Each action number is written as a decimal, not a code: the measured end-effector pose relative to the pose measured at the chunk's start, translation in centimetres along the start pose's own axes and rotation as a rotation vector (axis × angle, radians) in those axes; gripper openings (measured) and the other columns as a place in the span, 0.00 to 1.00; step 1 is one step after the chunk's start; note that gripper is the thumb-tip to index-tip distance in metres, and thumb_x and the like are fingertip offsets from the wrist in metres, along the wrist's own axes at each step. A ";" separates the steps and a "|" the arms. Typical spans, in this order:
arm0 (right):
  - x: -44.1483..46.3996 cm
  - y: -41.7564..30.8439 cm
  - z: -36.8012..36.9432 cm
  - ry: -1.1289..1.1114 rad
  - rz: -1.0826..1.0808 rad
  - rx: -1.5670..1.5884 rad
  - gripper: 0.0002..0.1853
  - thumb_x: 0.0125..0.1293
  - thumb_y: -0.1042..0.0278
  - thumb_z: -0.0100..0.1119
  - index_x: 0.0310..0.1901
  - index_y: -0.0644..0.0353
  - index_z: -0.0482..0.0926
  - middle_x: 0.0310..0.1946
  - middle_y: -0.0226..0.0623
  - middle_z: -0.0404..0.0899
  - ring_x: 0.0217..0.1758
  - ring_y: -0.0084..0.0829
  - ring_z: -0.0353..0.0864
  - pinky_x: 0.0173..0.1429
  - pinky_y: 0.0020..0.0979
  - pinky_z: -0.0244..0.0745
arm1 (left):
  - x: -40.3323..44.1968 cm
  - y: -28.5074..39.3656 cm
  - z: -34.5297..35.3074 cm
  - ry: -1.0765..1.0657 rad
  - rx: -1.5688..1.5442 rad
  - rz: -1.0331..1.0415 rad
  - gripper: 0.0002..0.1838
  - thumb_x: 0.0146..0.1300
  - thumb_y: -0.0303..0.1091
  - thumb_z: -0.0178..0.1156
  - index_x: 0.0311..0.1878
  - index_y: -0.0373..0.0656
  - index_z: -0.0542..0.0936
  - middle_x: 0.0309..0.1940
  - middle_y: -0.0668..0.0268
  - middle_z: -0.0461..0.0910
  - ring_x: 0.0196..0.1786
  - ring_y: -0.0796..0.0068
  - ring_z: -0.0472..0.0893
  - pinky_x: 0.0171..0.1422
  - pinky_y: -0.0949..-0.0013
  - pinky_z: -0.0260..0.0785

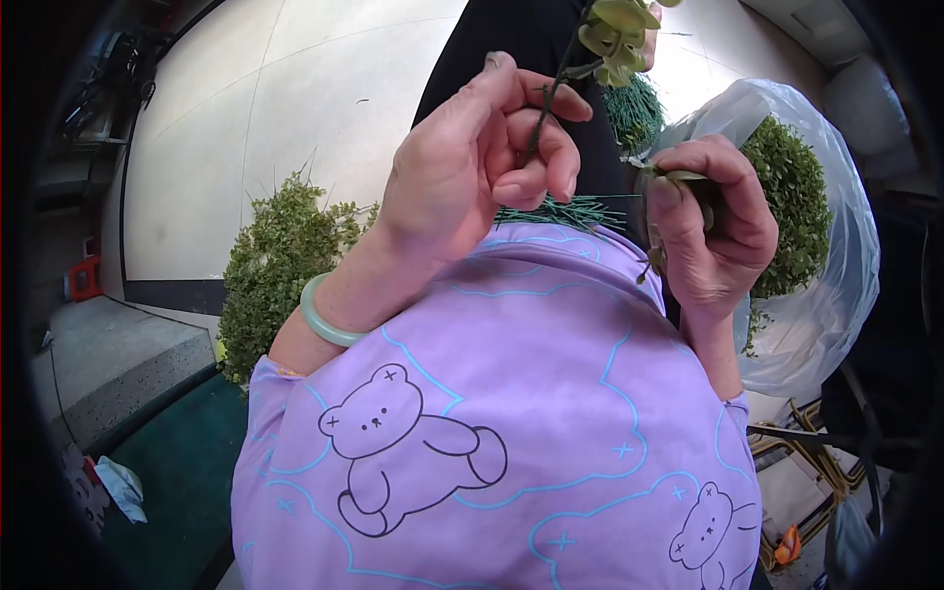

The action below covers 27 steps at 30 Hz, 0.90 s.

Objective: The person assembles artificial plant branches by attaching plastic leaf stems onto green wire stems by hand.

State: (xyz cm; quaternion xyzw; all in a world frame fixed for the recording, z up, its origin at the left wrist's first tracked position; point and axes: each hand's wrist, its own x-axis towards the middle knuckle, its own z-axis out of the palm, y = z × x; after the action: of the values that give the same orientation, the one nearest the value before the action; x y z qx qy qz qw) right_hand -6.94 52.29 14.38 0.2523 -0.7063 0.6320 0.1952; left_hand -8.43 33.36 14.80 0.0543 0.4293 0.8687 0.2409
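My left hand (492,147), with a pale green bangle on its wrist, is closed round the dark stem of a sprig (617,37) with pale yellow-green leaves. The sprig rises up and to the right from the fingers. To the right, my right hand (713,216) pinches a small green leafy piece (685,175) between thumb and fingertips; part of it is hidden in the palm. The hands are apart. Thin dark green stems (565,213) lie on my lap just below and between them.
Small-leaved greenery (280,261) is heaped at the left. At the right, more greenery (787,197) sits in a clear plastic bag (854,265). A bundle of green stems (634,110) lies beyond my hands. A purple apron (551,364) covers my front.
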 end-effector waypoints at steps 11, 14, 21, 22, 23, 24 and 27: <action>-0.4 -0.6 -0.3 -0.061 0.448 0.454 0.07 0.57 0.80 0.59 0.38 0.67 0.75 0.27 0.27 0.73 0.23 0.12 0.66 0.25 0.14 0.59 | 0.2 0.0 -0.6 0.017 -0.006 -0.058 0.18 0.69 0.41 0.48 0.52 0.36 0.73 0.21 0.66 0.75 0.18 0.89 0.58 0.23 0.82 0.52; -0.1 -0.8 -0.2 -0.047 0.597 0.595 0.06 0.59 0.77 0.58 0.38 0.66 0.75 0.24 0.25 0.72 0.20 0.10 0.64 0.22 0.13 0.56 | 0.2 0.3 -0.2 0.012 0.029 -0.033 0.16 0.66 0.38 0.53 0.51 0.36 0.74 0.24 0.67 0.77 0.21 0.90 0.64 0.26 0.83 0.54; 0.1 -0.8 0.4 0.014 0.655 0.623 0.07 0.60 0.77 0.59 0.40 0.66 0.75 0.25 0.25 0.72 0.20 0.10 0.64 0.22 0.14 0.57 | -0.3 -0.4 1.4 -0.017 0.204 0.194 0.12 0.55 0.23 0.63 0.44 0.37 0.77 0.36 0.66 0.80 0.39 0.82 0.78 0.48 0.79 0.72; 0.0 -0.9 0.6 0.021 0.632 0.584 0.07 0.60 0.77 0.59 0.40 0.66 0.75 0.25 0.26 0.73 0.20 0.11 0.64 0.23 0.14 0.57 | -0.3 -0.4 1.4 -0.001 0.236 0.210 0.11 0.55 0.22 0.63 0.43 0.37 0.77 0.36 0.66 0.80 0.40 0.81 0.79 0.49 0.78 0.72; 0.0 -0.9 0.7 0.029 0.608 0.543 0.07 0.60 0.78 0.58 0.40 0.66 0.76 0.26 0.26 0.73 0.21 0.11 0.65 0.23 0.14 0.58 | -0.2 -0.4 1.4 0.014 0.267 0.226 0.11 0.55 0.21 0.63 0.42 0.37 0.77 0.36 0.67 0.80 0.41 0.81 0.79 0.50 0.77 0.72; 0.0 -1.0 0.8 0.038 0.584 0.503 0.07 0.60 0.78 0.58 0.40 0.66 0.76 0.27 0.26 0.74 0.21 0.11 0.65 0.24 0.13 0.59 | -0.2 -0.4 1.3 0.028 0.299 0.242 0.10 0.55 0.21 0.62 0.41 0.36 0.77 0.36 0.67 0.80 0.42 0.81 0.79 0.51 0.77 0.72; -0.2 -0.3 0.7 0.004 0.545 0.497 0.06 0.59 0.79 0.59 0.39 0.66 0.76 0.29 0.26 0.75 0.24 0.11 0.68 0.26 0.13 0.61 | -0.1 -0.8 1.2 0.049 0.396 0.293 0.08 0.57 0.23 0.62 0.40 0.37 0.77 0.35 0.68 0.80 0.39 0.83 0.78 0.46 0.80 0.72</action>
State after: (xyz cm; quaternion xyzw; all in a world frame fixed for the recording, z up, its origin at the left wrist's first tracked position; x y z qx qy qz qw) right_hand -6.62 51.63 14.39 0.0934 -0.5721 0.8135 -0.0464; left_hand -7.69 34.54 14.97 0.1412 0.5845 0.7943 0.0865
